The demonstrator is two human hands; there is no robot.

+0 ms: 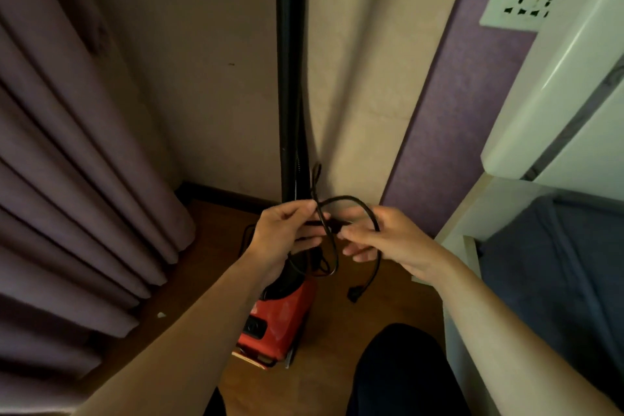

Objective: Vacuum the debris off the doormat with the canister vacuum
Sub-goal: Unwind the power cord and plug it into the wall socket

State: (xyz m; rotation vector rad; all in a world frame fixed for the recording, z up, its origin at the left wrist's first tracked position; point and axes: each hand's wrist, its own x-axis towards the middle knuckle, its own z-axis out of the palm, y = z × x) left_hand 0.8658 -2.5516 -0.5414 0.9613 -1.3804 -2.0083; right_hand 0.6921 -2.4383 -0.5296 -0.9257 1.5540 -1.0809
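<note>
Left hand [287, 230] & right hand [381, 240] pinch the cord [351, 200], prob. unwinding it (plug [353, 294] hangs loose). Next: reach plug up to the socket [521, 2].

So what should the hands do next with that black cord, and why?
Probably draw the loop apart to free some length. The left hand and right hand both pinch the black cord, which crosses itself in a loop between them. Its plug dangles unplugged, and the wall socket at upper right is free.
</note>
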